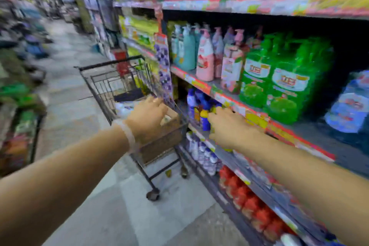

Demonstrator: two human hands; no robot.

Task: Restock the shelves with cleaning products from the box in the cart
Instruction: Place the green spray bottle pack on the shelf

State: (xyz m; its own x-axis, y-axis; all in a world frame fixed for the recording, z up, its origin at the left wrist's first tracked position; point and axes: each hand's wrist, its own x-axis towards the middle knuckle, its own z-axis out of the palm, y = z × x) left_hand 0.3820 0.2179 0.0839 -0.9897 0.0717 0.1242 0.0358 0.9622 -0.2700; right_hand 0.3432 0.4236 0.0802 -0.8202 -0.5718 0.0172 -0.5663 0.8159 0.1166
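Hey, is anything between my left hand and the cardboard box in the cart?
Nothing visible. Your left hand is already over the near end of the cardboard box in the cart, with no object between them. Blur hides whether the fingers are touching it.

Nothing here reads clearly; the white labels on the green bottles [279,78], above the right hand [229,126], are blurred.
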